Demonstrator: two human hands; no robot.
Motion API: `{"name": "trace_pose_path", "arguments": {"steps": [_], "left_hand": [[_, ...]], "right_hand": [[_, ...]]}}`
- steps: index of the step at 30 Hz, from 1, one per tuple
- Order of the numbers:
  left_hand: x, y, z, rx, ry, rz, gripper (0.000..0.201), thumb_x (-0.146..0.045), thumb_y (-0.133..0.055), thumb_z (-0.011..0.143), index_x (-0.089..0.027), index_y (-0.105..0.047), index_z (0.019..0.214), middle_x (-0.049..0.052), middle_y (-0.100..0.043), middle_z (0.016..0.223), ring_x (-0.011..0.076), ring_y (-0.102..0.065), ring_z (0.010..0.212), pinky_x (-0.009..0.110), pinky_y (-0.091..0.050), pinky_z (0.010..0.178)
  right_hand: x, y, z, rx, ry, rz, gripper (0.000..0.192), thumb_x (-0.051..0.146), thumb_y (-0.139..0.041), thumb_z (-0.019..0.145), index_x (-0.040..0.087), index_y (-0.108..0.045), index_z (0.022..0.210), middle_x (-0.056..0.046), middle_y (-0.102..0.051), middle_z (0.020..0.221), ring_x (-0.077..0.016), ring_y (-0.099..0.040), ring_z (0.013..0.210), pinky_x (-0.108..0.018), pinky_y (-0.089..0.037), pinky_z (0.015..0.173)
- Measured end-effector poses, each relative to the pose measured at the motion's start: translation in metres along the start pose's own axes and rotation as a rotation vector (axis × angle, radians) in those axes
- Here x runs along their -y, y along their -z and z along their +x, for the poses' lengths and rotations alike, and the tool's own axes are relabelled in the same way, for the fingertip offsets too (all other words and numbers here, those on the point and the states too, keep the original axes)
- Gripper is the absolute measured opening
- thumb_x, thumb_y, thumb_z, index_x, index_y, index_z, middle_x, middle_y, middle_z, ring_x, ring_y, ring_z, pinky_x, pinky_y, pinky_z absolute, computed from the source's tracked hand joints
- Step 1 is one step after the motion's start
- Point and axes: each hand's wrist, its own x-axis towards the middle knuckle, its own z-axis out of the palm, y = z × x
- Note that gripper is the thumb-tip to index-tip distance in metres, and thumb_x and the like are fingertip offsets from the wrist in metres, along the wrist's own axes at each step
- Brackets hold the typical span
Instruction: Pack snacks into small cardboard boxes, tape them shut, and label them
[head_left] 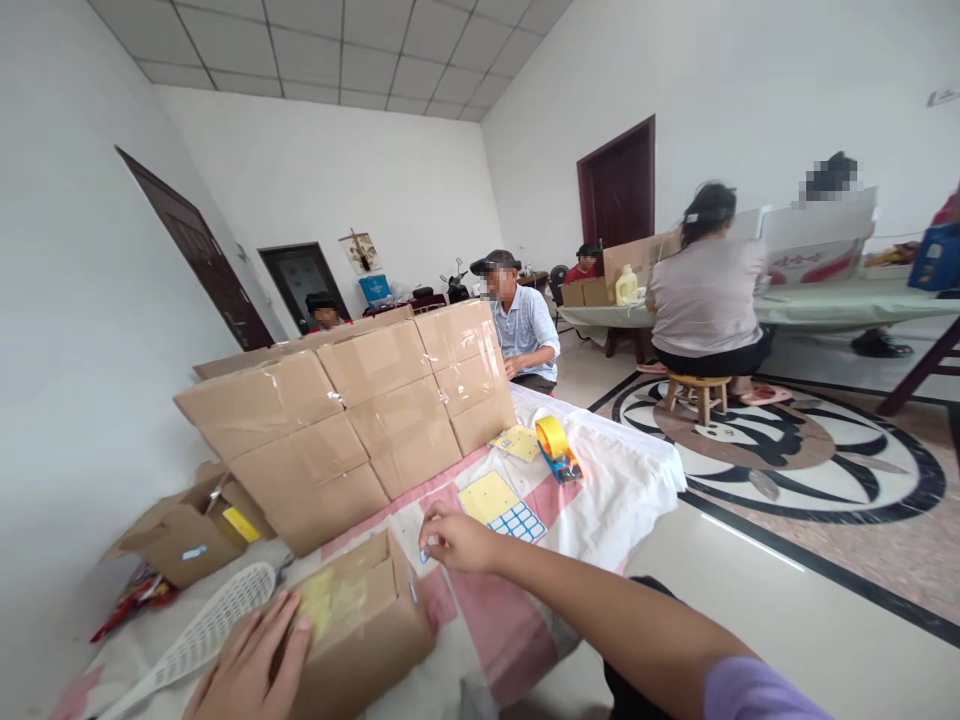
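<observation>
A closed cardboard box (375, 610) with clear and yellowish tape on its top stands in front of me. My left hand (259, 660) rests on the box's near left edge, fingers stretched out. Just beyond the box, my right hand (454, 540) is closed in a pinch on a small white label sticker (424, 556) with a blue edge. Beside that hand lies a sheet of blue-framed labels (519, 522), with a yellow sheet (484, 494) next to it. A tape dispenser (559, 450) with a yellow roll stands farther back.
A tall taped cardboard partition (397, 400) runs across the table. At left are an open carton (187, 530), a white plastic fly swatter (217, 620) and a red packet (135, 600). A person (525, 320) sits behind the partition; another (705, 290) sits on a stool at right.
</observation>
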Motion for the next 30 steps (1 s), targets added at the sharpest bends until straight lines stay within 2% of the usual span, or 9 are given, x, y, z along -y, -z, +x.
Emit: {"name": "trace_pose_path", "arguments": {"steps": [3, 7, 13, 17, 20, 23, 26, 28, 30], "left_hand": [[-0.02, 0.012, -0.001, -0.009, 0.114, -0.038, 0.056, -0.044, -0.035, 0.089, -0.026, -0.064, 0.133, 0.004, -0.061, 0.143, 0.0274, -0.05, 0.137, 0.043, -0.042, 0.111], [-0.044, 0.032, 0.002, 0.0, 0.177, -0.063, 0.059, -0.048, -0.029, 0.097, -0.018, -0.06, 0.137, 0.009, -0.058, 0.145, 0.0275, -0.048, 0.138, 0.045, -0.04, 0.112], [-0.054, 0.039, 0.004, -0.002, 0.197, -0.048, 0.056, -0.047, -0.026, 0.1, -0.02, -0.062, 0.134, 0.006, -0.059, 0.145, 0.0253, -0.048, 0.138, 0.043, -0.038, 0.113], [-0.053, 0.037, 0.003, -0.026, 0.183, -0.056, 0.057, -0.049, -0.025, 0.101, -0.019, -0.063, 0.133, 0.007, -0.061, 0.143, 0.0255, -0.049, 0.137, 0.043, -0.039, 0.111], [-0.053, 0.038, 0.004, -0.016, 0.193, -0.047, 0.059, -0.05, -0.023, 0.101, -0.02, -0.062, 0.134, 0.005, -0.06, 0.144, 0.0256, -0.049, 0.137, 0.043, -0.04, 0.111], [-0.054, 0.039, 0.004, 0.007, 0.205, -0.044, 0.06, -0.05, -0.023, 0.1, -0.02, -0.061, 0.135, 0.005, -0.06, 0.144, 0.0262, -0.049, 0.137, 0.043, -0.039, 0.111], [-0.055, 0.04, 0.004, 0.006, 0.203, -0.047, 0.059, -0.05, -0.023, 0.101, -0.021, -0.061, 0.135, 0.006, -0.06, 0.144, 0.0261, -0.049, 0.137, 0.042, -0.038, 0.112], [-0.056, 0.041, 0.004, 0.001, 0.2, -0.046, 0.058, -0.049, -0.024, 0.101, -0.021, -0.061, 0.135, 0.006, -0.06, 0.144, 0.0263, -0.051, 0.136, 0.042, -0.038, 0.112], [-0.056, 0.04, 0.004, -0.011, 0.196, -0.045, 0.058, -0.049, -0.024, 0.1, -0.021, -0.061, 0.134, 0.006, -0.06, 0.144, 0.0265, -0.051, 0.136, 0.041, -0.038, 0.112]], "right_hand": [[0.0, 0.005, -0.001, 0.023, -0.002, -0.003, 0.008, 0.016, -0.068, 0.086, 0.018, -0.071, 0.093, -0.007, -0.055, 0.12, -0.0135, -0.058, 0.085, -0.028, -0.049, 0.088], [0.003, 0.011, -0.003, 0.044, 0.032, 0.021, 0.009, 0.015, -0.064, 0.089, 0.018, -0.071, 0.094, -0.007, -0.06, 0.113, -0.0203, -0.057, 0.108, -0.033, -0.041, 0.105], [0.006, 0.008, -0.005, 0.142, 0.009, 0.099, 0.011, 0.016, -0.065, 0.088, 0.019, -0.074, 0.093, -0.007, -0.053, 0.132, -0.0209, -0.055, 0.113, -0.037, -0.038, 0.108], [0.005, -0.004, -0.003, 0.179, 0.046, 0.172, 0.012, 0.015, -0.068, 0.083, 0.018, -0.075, 0.092, -0.007, -0.044, 0.144, -0.0257, -0.035, 0.14, -0.036, -0.032, 0.113], [0.003, -0.015, 0.0, 0.169, 0.034, 0.246, 0.011, 0.017, -0.068, 0.081, 0.016, -0.075, 0.09, -0.009, -0.039, 0.148, -0.0268, -0.024, 0.148, -0.034, -0.033, 0.111], [0.0, -0.022, 0.001, 0.158, -0.084, 0.343, 0.011, 0.02, -0.072, 0.079, 0.016, -0.075, 0.088, -0.011, -0.043, 0.145, -0.0263, -0.04, 0.138, -0.032, -0.041, 0.101], [0.0, -0.028, 0.0, 0.148, -0.366, 0.483, 0.012, 0.024, -0.077, 0.075, 0.016, -0.075, 0.084, -0.009, -0.062, 0.121, -0.0181, -0.062, 0.098, -0.03, -0.046, 0.087], [0.004, -0.033, -0.004, 0.168, -0.518, 0.554, 0.013, 0.027, -0.075, 0.077, 0.015, -0.073, 0.082, -0.004, -0.067, 0.091, -0.0128, -0.058, 0.073, -0.028, -0.046, 0.073], [0.01, -0.039, -0.008, 0.186, -0.582, 0.573, 0.014, 0.028, -0.071, 0.081, 0.015, -0.071, 0.081, 0.001, -0.062, 0.073, -0.0111, -0.052, 0.062, -0.026, -0.044, 0.065]]}}
